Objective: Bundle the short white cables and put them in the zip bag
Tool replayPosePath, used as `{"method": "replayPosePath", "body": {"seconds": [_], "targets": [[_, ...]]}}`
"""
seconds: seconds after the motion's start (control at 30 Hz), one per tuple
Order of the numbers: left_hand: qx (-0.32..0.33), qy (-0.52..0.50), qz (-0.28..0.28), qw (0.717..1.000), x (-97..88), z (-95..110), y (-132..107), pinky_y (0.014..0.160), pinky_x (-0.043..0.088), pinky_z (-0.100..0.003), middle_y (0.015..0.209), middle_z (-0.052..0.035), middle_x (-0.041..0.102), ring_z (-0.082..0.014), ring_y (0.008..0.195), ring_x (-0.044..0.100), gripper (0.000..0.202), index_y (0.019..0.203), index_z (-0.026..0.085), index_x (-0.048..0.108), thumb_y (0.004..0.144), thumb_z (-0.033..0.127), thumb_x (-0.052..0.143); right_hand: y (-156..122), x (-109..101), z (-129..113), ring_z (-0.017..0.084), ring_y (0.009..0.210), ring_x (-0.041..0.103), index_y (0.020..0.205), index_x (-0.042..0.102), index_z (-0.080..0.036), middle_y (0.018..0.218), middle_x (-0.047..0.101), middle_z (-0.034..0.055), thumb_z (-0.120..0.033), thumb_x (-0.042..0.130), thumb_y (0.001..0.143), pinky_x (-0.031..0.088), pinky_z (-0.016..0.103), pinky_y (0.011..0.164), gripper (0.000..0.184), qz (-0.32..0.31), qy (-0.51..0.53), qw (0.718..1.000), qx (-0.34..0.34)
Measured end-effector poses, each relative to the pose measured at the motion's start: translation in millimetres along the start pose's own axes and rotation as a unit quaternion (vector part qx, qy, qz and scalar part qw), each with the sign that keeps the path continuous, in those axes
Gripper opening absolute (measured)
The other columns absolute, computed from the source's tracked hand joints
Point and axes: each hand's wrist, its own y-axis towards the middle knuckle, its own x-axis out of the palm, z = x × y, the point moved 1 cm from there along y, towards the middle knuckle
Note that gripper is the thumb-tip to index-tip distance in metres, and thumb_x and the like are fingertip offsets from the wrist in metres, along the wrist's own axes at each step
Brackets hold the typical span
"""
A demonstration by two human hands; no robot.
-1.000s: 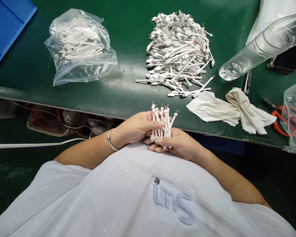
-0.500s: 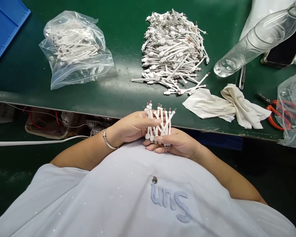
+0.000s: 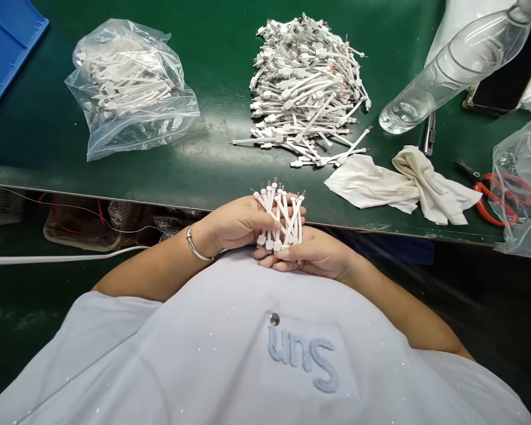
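Note:
Several short white cables [image 3: 287,219] stand bunched between my two hands in front of my body, just off the table's front edge. Their connector ends point down toward me, and the thin reddish wire ends point away. My left hand [image 3: 239,225] is closed on the bunch from the left, its thumb lying across the cables. From the right, my right hand [image 3: 317,252] grips the lower part near the connectors, thumb on top and fingers underneath. Past the hands, a large heap of the same cables [image 3: 307,88] lies on the green table [image 3: 223,171].
A clear zip bag of cables [image 3: 130,88] lies at the left, near a blue bin [image 3: 9,47]. On the right are a clear bottle [image 3: 451,68], a crumpled white cloth [image 3: 402,186], orange-handled cutters [image 3: 495,195] and a plastic bag [image 3: 522,189].
The cables in my hands have shifted slightly and fan out more at their wire ends. Both hands keep their grip. The whole view has moved a little.

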Motion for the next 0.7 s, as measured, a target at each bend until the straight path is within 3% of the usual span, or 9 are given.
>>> {"method": "replayPosePath", "body": {"seconds": [0.2,0.37,0.57,0.7], "targets": [[0.026,0.045,0.056,0.997,6.7,-7,-4,0.094,0.048,-0.033,0.118,-0.0092,0.068,-0.0209,0.103,0.065,0.060,0.118,0.017,0.063,0.061,0.003,0.073,1,3,1,0.015,0.083,0.073,0.092,0.073,-0.008,0.094,0.075,0.0114,-0.009,0.075,0.069,0.058,0.016,0.070,0.023,0.011,0.006,1.000,0.001],[0.047,0.071,0.060,0.995,8.5,-12,-4,0.093,0.048,-0.031,0.118,-0.0105,0.067,-0.0195,0.104,0.065,0.058,0.128,0.017,0.055,0.074,0.014,0.073,1,2,2,0.015,0.083,0.073,0.093,0.072,-0.007,0.094,0.075,0.0120,-0.009,0.073,0.072,0.059,0.015,0.070,0.021,0.022,0.016,1.000,0.013],[0.036,0.009,0.078,0.996,9.6,-13,-5,0.093,0.049,-0.034,0.117,-0.0125,0.068,-0.0190,0.098,0.067,0.056,0.134,0.017,0.049,0.082,0.028,0.067,0,2,1,0.016,0.083,0.073,0.095,0.072,-0.008,0.094,0.075,0.0117,-0.008,0.072,0.072,0.059,0.016,0.069,0.023,0.013,0.017,1.000,0.006],[0.029,0.021,0.069,0.997,10.5,-12,-6,0.094,0.049,-0.034,0.126,-0.0130,0.064,-0.0205,0.104,0.066,0.066,0.133,0.018,0.049,0.072,0.017,0.076,0,4,1,0.016,0.084,0.073,0.093,0.072,-0.008,0.094,0.075,0.0115,-0.008,0.073,0.071,0.059,0.016,0.070,0.023,0.018,0.008,1.000,0.008]]}}
